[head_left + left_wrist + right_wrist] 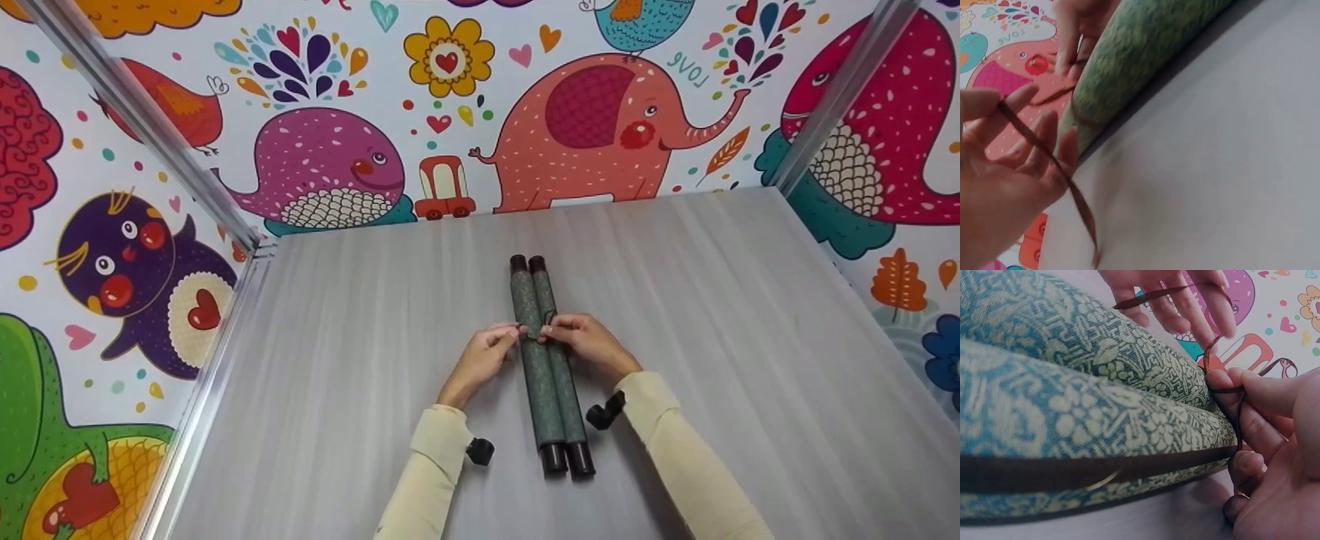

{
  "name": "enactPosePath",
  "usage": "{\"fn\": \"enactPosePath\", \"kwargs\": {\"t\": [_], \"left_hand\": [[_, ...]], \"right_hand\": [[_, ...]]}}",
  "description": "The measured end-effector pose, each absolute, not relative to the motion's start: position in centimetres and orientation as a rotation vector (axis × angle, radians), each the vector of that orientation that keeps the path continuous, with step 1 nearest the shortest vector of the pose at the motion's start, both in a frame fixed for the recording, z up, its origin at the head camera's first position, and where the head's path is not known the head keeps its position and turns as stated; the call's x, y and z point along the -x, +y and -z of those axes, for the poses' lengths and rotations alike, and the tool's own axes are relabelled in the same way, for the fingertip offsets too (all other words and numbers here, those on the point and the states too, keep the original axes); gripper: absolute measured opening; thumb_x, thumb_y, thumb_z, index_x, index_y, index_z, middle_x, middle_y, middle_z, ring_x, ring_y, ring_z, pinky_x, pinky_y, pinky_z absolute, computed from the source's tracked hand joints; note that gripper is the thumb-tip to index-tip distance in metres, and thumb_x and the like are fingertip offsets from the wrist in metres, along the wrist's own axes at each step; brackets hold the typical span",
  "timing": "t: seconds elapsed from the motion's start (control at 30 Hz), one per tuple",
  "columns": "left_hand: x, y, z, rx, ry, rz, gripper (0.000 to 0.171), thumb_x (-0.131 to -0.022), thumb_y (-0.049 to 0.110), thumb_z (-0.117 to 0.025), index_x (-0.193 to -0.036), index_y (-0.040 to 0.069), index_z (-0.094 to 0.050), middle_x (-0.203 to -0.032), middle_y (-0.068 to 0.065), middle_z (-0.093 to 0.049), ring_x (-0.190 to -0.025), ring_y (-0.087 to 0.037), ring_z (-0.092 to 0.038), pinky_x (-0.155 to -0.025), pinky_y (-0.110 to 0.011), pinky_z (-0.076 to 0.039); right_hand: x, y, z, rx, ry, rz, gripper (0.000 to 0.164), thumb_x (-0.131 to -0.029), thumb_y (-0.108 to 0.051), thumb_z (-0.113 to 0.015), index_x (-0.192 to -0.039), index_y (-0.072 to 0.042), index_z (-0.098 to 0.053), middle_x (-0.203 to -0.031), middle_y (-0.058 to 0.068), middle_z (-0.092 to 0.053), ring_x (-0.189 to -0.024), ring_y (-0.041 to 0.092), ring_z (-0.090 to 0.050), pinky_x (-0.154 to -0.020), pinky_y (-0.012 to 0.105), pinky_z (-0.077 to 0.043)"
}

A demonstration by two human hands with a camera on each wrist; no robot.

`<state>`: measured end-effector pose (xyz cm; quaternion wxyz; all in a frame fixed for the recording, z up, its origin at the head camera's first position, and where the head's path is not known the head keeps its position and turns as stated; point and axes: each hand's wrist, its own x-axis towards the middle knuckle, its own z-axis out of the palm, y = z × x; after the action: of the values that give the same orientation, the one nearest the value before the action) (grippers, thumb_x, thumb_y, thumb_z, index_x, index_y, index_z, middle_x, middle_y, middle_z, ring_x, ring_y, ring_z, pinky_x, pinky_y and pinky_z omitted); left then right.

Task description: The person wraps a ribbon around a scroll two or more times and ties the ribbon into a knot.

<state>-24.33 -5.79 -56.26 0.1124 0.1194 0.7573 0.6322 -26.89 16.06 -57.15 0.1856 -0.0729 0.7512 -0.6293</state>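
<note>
A scroll [543, 390], rolled up from both ends into two side-by-side rolls, lies lengthwise on the table. Its cloth is green with a pale floral pattern, plain in the right wrist view, and dark knobs [555, 459] cap the rolls. Around its middle passes a thin brown ribbon [1078, 197]. My left hand [484, 358], at the scroll's left side, pinches one length of ribbon between thumb and forefinger; the tail hangs across the other fingers. On the right side, my right hand [592, 343] pinches the ribbon close against the rolls, with a small loop standing out beyond the thumb.
The grey table [360, 315] extends around the scroll on all sides. Behind it stands a wall [465, 135] printed with cartoon animals, and metal frame posts [142, 112] rise at the back corners. Black camera mounts [480, 451] sit on both wrists.
</note>
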Motion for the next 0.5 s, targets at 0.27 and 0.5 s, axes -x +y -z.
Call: {"fn": "enactPosePath", "kwargs": {"t": [0.27, 0.5], "left_hand": [[23.8, -3.8, 57.2, -0.262, 2.321, -1.953, 0.025, -0.097, 0.015, -0.064, -0.114, -0.002, -0.073, -0.121, -0.016, -0.068, -0.122, -0.029, -0.06, -0.103, -0.042, -0.045], [24.0, -2.4, 57.7, -0.077, 2.406, -2.018, 0.022, -0.093, 0.016, -0.069, -0.11, 0.003, -0.076, -0.109, -0.01, -0.074, -0.104, -0.02, -0.068, -0.088, -0.033, -0.053]], "right_hand": [[25.7, 15.8, 54.8, 0.247, 2.136, 1.778, 0.028, -0.099, -0.015, -0.06, -0.099, 0.011, -0.068, -0.094, 0.008, -0.07, -0.079, 0.018, -0.052, -0.068, 0.03, -0.041], [25.9, 15.5, 55.3, 0.226, 2.145, 1.806, 0.026, -0.099, -0.016, -0.06, -0.098, 0.008, -0.07, -0.098, 0.011, -0.073, -0.088, 0.019, -0.059, -0.077, 0.03, -0.045]]}}
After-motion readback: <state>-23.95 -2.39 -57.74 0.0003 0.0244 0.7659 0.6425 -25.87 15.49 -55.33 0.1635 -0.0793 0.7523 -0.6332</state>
